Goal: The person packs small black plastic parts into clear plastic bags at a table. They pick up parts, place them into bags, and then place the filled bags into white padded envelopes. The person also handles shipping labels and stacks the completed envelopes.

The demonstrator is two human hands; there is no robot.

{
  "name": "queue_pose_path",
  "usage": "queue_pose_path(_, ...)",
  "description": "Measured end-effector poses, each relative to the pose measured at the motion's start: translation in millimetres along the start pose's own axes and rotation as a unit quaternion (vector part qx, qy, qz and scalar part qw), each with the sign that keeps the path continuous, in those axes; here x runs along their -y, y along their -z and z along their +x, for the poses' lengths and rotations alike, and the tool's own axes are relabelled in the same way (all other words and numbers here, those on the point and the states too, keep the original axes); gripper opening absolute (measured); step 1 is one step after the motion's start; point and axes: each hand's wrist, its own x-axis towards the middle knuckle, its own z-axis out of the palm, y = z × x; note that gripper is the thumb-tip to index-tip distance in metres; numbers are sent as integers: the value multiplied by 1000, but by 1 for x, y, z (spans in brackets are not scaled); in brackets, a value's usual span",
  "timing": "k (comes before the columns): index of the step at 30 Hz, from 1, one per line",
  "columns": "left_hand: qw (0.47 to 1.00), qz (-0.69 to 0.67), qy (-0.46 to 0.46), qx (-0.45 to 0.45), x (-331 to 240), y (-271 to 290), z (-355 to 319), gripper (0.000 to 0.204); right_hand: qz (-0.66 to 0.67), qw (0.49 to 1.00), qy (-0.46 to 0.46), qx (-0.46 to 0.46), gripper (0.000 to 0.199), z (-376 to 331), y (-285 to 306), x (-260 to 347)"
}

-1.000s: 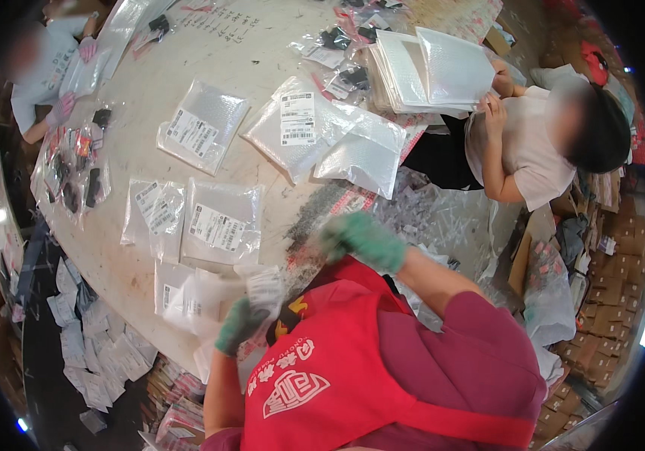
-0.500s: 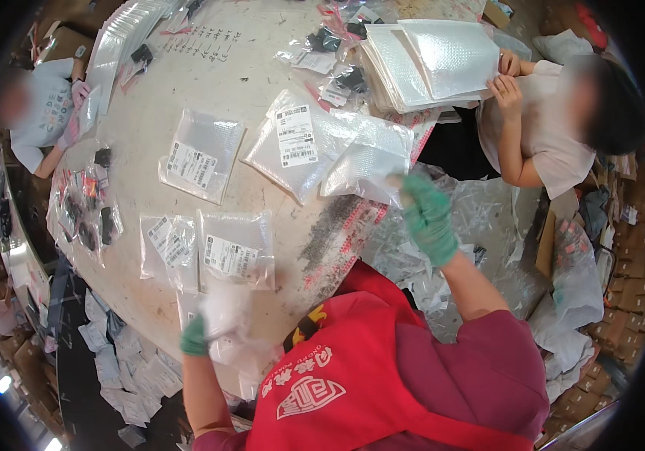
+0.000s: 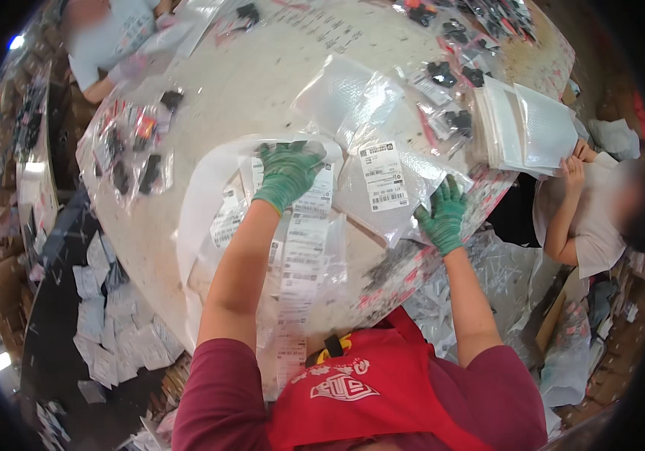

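Both my hands wear green gloves. My left hand [image 3: 290, 171] reaches forward over the table, its fingers closed on the upper end of a strip of printed labels [image 3: 303, 259]. That strip trails back toward my apron, and a wide white translucent band [image 3: 193, 218] curves around its left side. My right hand [image 3: 445, 214] has its fingers spread and rests at the lower right edge of a silvery bubble mailer [image 3: 349, 188] bearing a white label. Under the strip lie other labelled mailers, partly hidden. Another silvery bubble mailer [image 3: 330, 94] lies beyond.
A co-worker at right holds a stack of bubble mailers [image 3: 540, 128]; another person is at far left. Small bags of dark parts [image 3: 138, 150] lie at the table's left, with more bags [image 3: 443, 94] at the back right. Plastic scraps [image 3: 480, 293] are below the right edge.
My left hand has moved forward from near my waist, bringing the label strip across the mailers. My right hand has opened out against the mailer's edge. The view has shifted.
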Motion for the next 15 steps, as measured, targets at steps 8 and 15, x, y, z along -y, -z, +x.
queue_pose_path(8, 997, 22, -58, -37, 128, -54, -234, 61, 82, 994, 72, 24, 98, -140, -64, 224)
queue_pose_path(15, 928, 94, 252, -259, 281, -40, -618, 39, 423, 873, 169, 174, 84, -180, -113, 514)
